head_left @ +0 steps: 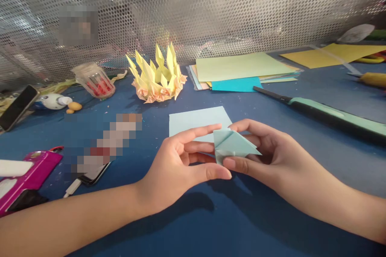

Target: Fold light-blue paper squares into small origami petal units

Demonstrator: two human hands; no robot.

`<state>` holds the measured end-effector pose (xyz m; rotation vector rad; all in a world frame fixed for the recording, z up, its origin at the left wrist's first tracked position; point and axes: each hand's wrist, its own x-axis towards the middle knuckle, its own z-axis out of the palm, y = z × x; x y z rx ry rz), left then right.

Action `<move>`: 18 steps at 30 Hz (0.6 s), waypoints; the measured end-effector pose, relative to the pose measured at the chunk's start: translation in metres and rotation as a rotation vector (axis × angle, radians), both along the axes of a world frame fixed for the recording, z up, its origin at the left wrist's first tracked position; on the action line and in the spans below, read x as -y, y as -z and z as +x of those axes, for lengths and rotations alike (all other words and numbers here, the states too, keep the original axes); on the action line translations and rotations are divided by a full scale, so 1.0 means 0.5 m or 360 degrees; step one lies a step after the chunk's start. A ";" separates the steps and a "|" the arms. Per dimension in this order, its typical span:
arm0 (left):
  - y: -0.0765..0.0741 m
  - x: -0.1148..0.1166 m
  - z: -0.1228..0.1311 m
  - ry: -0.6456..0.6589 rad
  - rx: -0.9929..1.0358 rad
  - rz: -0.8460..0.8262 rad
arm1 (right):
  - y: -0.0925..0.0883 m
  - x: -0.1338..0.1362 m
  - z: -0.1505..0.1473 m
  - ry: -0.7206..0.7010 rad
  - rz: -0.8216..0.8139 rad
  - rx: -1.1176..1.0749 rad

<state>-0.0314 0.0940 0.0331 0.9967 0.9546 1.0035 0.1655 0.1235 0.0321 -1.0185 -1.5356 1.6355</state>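
Observation:
A pale blue folded paper piece [230, 146], shaped to a point, is held between both my hands just above the dark blue table. My left hand [181, 162] pinches its left side with thumb below and fingers on top. My right hand [265, 154] cups and grips it from the right, thumb on its lower edge. A flat pale blue paper sheet [196, 122] lies on the table just behind my fingers.
A yellow spiky origami crown [158, 76] stands behind the sheet. A stack of coloured paper [241, 70] lies back right, a long green-and-black cutter [331, 114] to the right. A clear jar [95, 80], phone [18, 106] and magenta case [28, 172] sit left. Perforated metal wall [211, 4] behind.

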 end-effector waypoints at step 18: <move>0.001 -0.010 0.000 0.0142 -0.0090 0.0136 | 0.000 -0.005 0.006 -0.0130 0.0108 0.0204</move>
